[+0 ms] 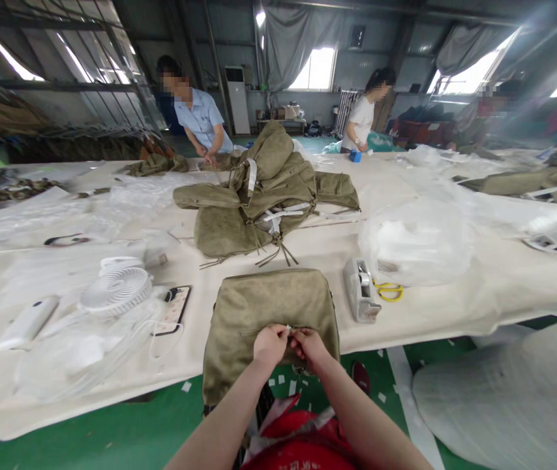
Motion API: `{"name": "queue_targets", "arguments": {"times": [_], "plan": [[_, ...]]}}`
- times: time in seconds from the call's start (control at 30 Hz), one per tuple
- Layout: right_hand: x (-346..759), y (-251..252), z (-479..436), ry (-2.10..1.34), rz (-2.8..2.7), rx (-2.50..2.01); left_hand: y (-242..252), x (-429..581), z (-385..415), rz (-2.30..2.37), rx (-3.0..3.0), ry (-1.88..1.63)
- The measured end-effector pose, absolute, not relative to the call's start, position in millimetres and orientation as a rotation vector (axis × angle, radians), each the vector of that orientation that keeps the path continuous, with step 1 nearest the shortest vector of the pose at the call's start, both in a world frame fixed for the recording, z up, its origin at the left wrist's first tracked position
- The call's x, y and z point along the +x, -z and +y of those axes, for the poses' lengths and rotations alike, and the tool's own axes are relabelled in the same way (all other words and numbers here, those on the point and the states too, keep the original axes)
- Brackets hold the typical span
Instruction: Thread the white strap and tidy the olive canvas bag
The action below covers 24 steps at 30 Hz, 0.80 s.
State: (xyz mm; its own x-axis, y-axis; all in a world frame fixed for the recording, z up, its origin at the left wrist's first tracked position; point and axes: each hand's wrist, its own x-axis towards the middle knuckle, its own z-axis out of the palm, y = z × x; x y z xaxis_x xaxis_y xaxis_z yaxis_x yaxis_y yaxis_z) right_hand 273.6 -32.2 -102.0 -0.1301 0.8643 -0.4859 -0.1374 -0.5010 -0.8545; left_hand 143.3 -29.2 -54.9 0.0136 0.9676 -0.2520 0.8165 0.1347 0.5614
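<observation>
An olive-green canvas bag (269, 294) lies over the table's front edge, its lower part hanging down toward me. Over its lower middle, my left hand (271, 344) is closed in a pinch on a tiny white piece (288, 329), too small to name. My right hand (308, 344) meets it fingertip to fingertip, its fingers curled and pressed together at the same spot. What the right fingers hold is hidden. Just beyond the bag lies a heap of similar olive bags (229, 228) with straps and white strips.
A tape dispenser (361, 294) and yellow-handled scissors (390, 290) sit right of the bag. Leftward are a phone (173, 310), a white fan (117, 290) and clear plastic (38, 372). Two people, one in a blue shirt (200, 114), one in white (359, 119), stand across the table.
</observation>
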Motion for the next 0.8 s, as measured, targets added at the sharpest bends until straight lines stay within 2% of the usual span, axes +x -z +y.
{"name": "queue_targets", "arguments": {"times": [0.23, 0.43, 0.53, 0.7, 0.8], "plan": [[271.5, 96.6, -32.6, -1.718, -0.734, -1.392, 55.3, 152.7, -50.5, 1.775, 2.443, -0.169], [272.2, 96.7, -34.4, -1.724, -0.703, -1.387, 63.9, 146.9, -58.1, 1.673, 2.629, -0.140], [271.3, 99.5, -34.1, -1.717, -0.729, -1.391, 64.1, 147.2, -58.3, 1.690, 2.487, -0.217], [270.4, 106.9, -32.1, -1.675, -0.823, -1.423, 69.6, 147.8, -43.8, 1.740, 1.576, -0.456], [269.9, 110.3, -31.1, -1.662, -0.877, -1.453, 77.4, 145.4, -32.8, 1.677, 1.416, -0.451]]}}
